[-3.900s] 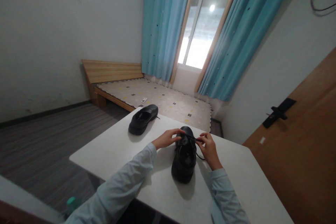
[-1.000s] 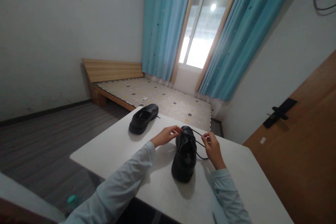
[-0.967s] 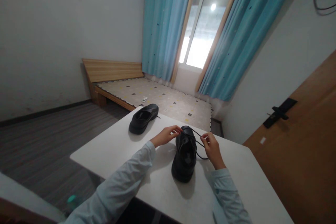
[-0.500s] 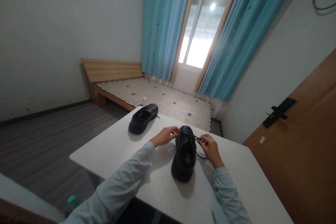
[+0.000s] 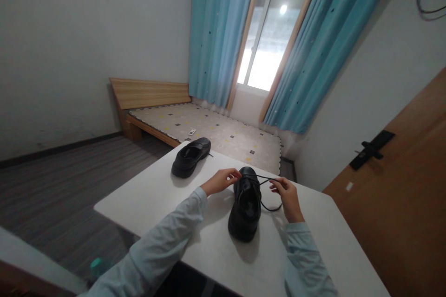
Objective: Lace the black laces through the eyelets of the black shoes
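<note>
A black lace-up shoe [image 5: 245, 208] stands on the white table [image 5: 163, 195] in front of me, toe pointing away. My left hand [image 5: 220, 181] rests against its left side near the toe, fingers pinched at the lace there. My right hand [image 5: 287, 196] is off to the shoe's right, pinching the black shoelace [image 5: 266, 180], which stretches taut from the shoe and loops below the hand. A second black shoe [image 5: 190, 156] lies at the table's far left edge.
Beyond the table is a low wooden bed [image 5: 195, 125] with a patterned mattress. Blue curtains [image 5: 216, 32] frame a bright window [image 5: 268, 41]. A wooden door [image 5: 400, 185] with a black handle is on the right. A green-capped bottle [image 5: 95, 264] stands on the floor at lower left.
My right hand has drawn the lace out to the right, away from the shoe, so it now stretches longer. My left hand has stayed at the shoe's left side.
</note>
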Motion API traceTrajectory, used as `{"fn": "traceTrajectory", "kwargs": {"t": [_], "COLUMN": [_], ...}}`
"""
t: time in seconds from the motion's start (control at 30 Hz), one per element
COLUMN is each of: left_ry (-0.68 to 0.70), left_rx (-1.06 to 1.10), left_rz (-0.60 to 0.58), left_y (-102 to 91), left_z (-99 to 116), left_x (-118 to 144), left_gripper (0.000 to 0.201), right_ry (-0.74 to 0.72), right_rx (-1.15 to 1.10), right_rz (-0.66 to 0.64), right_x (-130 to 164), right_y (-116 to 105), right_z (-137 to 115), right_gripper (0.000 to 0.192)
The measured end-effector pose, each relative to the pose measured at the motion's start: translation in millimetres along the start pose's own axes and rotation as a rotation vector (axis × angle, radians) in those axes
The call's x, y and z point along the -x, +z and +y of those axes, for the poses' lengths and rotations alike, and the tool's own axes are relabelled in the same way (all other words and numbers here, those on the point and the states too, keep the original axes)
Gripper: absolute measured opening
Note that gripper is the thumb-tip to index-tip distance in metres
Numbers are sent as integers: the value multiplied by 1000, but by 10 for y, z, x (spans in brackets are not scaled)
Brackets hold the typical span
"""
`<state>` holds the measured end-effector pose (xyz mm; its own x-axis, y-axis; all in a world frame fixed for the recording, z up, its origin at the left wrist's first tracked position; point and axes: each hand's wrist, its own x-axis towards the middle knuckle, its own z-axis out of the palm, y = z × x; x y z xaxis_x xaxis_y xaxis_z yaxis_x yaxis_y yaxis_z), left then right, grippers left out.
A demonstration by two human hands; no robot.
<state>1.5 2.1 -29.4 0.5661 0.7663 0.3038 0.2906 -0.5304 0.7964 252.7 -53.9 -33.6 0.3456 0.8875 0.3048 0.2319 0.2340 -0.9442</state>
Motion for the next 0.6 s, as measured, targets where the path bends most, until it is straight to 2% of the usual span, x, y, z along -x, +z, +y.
{"fn": "traceTrajectory", "kwargs": {"t": [0.13, 0.27, 0.6], "left_ry": [7, 5, 9], "left_rx": [-5, -9, -1], "left_rz": [-1, -6, 3], "left_y": [-1, -5, 1], "left_z": [-2, 1, 4], "left_x": [-2, -1, 0], "left_gripper": [17, 17, 17], "right_ry": [83, 107, 11], "right_rx": [-194, -319, -226], "right_rz": [26, 61, 221], "right_x": [34, 38, 1], "right_y": [-8, -27, -53], "right_z": [-89, -131, -91], "right_gripper": [15, 14, 13]}}
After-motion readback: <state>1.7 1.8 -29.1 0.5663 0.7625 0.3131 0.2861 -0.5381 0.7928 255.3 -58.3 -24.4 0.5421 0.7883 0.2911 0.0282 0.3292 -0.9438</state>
